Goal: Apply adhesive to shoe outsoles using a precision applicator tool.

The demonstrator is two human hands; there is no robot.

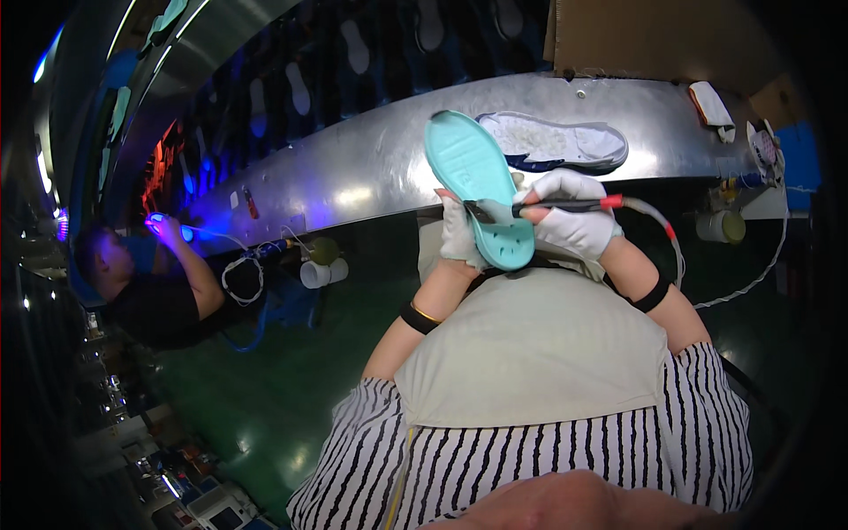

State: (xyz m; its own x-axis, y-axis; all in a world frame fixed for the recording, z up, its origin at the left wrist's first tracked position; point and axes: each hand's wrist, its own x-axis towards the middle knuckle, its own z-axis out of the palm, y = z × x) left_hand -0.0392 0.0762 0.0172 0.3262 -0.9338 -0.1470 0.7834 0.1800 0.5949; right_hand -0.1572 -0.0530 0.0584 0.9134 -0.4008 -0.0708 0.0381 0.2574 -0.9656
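A turquoise shoe sole (473,152) is held up in front of the bench, its toe end pointing away and slightly left. My gloved left hand (458,234) grips it by the left edge, near the heel end. In my gloved right hand (576,225) is a dark-handled brush (572,206) with a red end and a hose running off to the right. The brush's tip is over the sole's lower half; I cannot tell whether it touches. Beyond the sole, a shoe upper (565,141), white on top with a navy edge, lies on its side of the metal bench (380,150).
Behind the bench is a dark rack (327,71) carrying several pale soles. A cardboard box (645,40) stands at the back right, near a folded cloth (712,108). White pots hang below the bench, one pot (720,227) at right. A co-worker (146,278) works at left under blue light.
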